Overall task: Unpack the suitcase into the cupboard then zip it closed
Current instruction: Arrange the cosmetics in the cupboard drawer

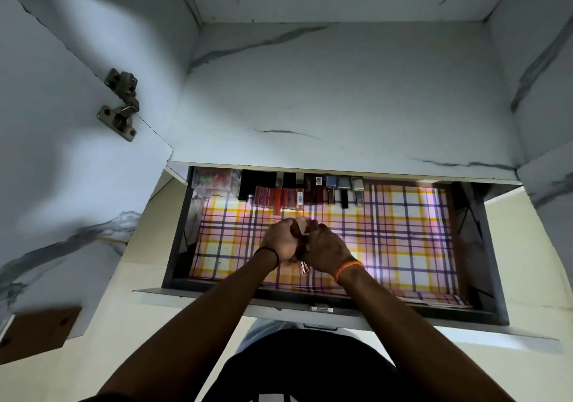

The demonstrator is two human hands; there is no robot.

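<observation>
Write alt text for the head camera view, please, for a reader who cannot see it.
Two hands, left hand and right hand, meet over an open drawer, together gripping small cosmetic tubes. The drawer has a checked liner, with a row of lip glosses and bottles along its back edge.

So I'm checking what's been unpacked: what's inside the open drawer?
Inside the drawer, on a plaid liner: a back-edge row of cosmetic tubes and a clear box. Both hands cover a few more small items.
</observation>
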